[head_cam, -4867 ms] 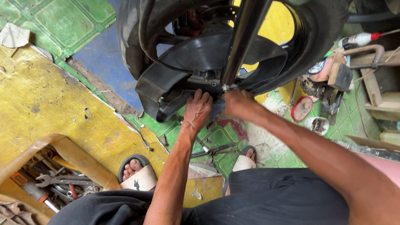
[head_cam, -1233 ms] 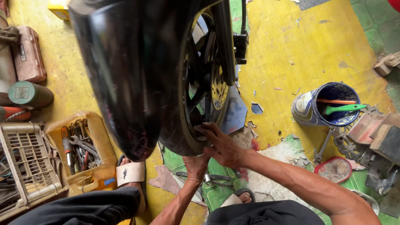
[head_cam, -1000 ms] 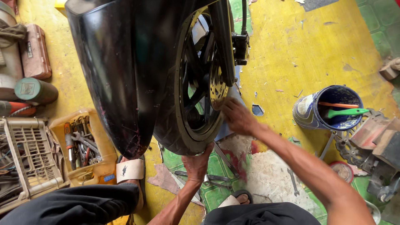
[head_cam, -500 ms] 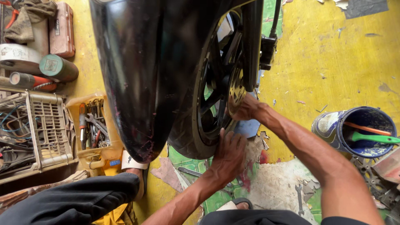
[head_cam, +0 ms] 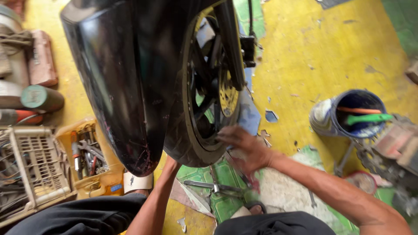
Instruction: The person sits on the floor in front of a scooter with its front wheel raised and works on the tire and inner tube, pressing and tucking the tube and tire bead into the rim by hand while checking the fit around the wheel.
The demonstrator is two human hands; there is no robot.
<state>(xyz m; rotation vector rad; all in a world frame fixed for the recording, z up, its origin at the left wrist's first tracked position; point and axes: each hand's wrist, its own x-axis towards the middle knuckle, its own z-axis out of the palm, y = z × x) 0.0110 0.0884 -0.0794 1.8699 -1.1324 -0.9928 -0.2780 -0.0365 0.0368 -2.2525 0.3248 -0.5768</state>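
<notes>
Head view, looking down past a motorcycle's black fender [head_cam: 126,82] onto its wheel [head_cam: 204,100]; the wheel stands upright on a floor [head_cam: 313,52] painted yellow, with green patches below the tyre; a gold-coloured brake disc [head_cam: 227,93] shows between the dark spokes, beside the fork leg [head_cam: 230,43].

Right hand [head_cam: 246,146]: blurred, fingers spread and loosely apart, fingertips against the lower rim of the wheel, just under the disc; it grips nothing that can be seen.

Left hand: hidden behind the lower edge of the tyre and fender; only the forearm [head_cam: 154,200] shows, rising from the lap toward the underside of the wheel; whether its fingers are apart or closed cannot be told.

On the green patch under the right hand lies a metal tool [head_cam: 213,186]; its kind cannot be made out.

At left, a yellow tray [head_cam: 89,154] of wrenches sits just beside a pale plastic crate [head_cam: 32,165]; further left lie cylinders, one with a green cap [head_cam: 39,98].

At right, well apart from the wheel, a blue bucket [head_cam: 348,115] holds a green-handled tool [head_cam: 368,117]; metal parts are heaped beside it.
</notes>
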